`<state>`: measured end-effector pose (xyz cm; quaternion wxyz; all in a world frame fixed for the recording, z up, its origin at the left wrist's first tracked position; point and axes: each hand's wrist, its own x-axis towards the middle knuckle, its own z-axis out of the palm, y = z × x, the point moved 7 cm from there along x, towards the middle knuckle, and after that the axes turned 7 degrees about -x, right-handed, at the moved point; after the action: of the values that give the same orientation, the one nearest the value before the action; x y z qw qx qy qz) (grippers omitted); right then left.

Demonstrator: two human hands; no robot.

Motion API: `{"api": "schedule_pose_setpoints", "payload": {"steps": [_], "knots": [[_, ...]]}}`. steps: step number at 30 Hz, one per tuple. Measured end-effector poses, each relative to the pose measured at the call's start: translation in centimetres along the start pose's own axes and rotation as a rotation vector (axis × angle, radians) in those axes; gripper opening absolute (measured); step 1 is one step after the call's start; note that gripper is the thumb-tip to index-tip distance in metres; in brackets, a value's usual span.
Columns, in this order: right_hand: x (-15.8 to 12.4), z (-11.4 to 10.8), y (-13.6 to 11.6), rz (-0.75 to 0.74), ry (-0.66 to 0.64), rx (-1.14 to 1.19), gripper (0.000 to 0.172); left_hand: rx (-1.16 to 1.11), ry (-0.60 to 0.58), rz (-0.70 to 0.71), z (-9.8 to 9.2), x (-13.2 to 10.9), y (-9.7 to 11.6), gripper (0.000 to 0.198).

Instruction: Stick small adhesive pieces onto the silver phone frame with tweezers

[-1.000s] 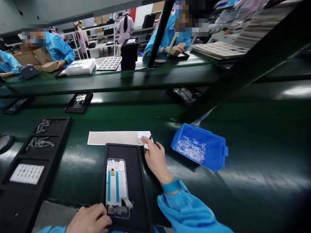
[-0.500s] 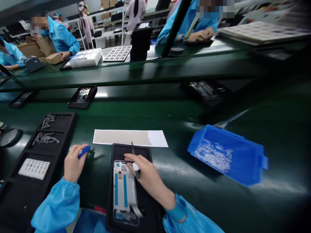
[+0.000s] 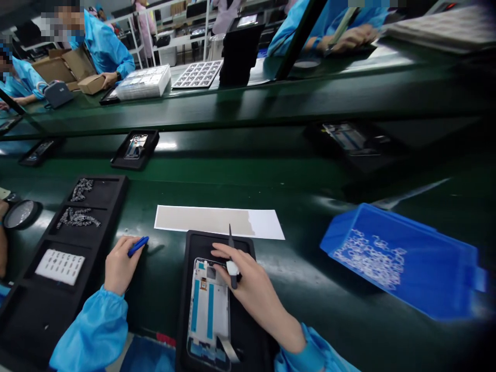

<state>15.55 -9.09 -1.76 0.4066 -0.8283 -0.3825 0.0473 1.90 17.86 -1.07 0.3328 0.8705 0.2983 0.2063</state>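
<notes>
Right hand pinches dark tweezers over a phone frame seated steady in its black tray — left hand grips a blue pen near the parts tray.

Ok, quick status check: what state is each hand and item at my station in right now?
left hand: closed on a blue tool, beside the parts tray
right hand: gripping tweezers, tips pointing away, over the phone frame
phone frame: open, face up in the black holder
blue bin: tilted, small white parts inside
parts tray: three compartments filled
white sheet: lying flat beyond the holder
</notes>
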Motion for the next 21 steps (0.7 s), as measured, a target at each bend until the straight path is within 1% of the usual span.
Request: {"api": "schedule_pose_setpoints", "payload": {"steps": [1, 3, 4, 6, 7, 9, 11, 13, 17, 21], "knots": [[0.1, -0.3, -0.6, -0.008, 0.031, 0.015, 0.032, -0.098, -0.015, -0.052, 0.1, -0.2, 0.3, 0.023], [0.2, -0.7, -1.9, -0.017, 0.076, 0.075, 0.031, -0.350, -0.094, -0.238, 1.3, -0.9, 0.9, 0.034], [0.2, -0.9, -2.5, -0.022, 0.093, 0.110, 0.031, -0.484, -0.159, -0.349, 2.3, -1.6, 1.4, 0.041], [0.2, -1.3, -3.9, -0.058, 0.145, 0.164, 0.032, -0.750, -0.333, -0.538, 4.8, -3.2, 3.0, 0.052], [0.2, -1.5, -4.6, -0.089, 0.181, 0.171, 0.031, -0.868, -0.423, -0.599, 6.0, -3.9, 4.1, 0.055], [0.0, -1.9, -5.7, -0.164, 0.266, 0.153, 0.031, -1.038, -0.575, -0.671, 7.8, -5.2, 6.2, 0.055], [-0.2, -2.3, -6.4, -0.238, 0.344, 0.131, 0.032, -1.134, -0.657, -0.713, 9.1, -5.9, 7.6, 0.054], [-0.4, -2.5, -6.6, -0.283, 0.387, 0.131, 0.033, -1.190, -0.679, -0.742, 9.9, -6.2, 8.3, 0.054], [-0.4, -2.4, -6.2, -0.291, 0.397, 0.138, 0.040, -1.219, -0.697, -0.755, 10.8, -6.4, 9.0, 0.051], [-0.8, -2.2, -5.7, -0.315, 0.422, 0.086, 0.046, -1.201, -0.660, -0.750, 11.2, -6.6, 9.3, 0.051]]}}
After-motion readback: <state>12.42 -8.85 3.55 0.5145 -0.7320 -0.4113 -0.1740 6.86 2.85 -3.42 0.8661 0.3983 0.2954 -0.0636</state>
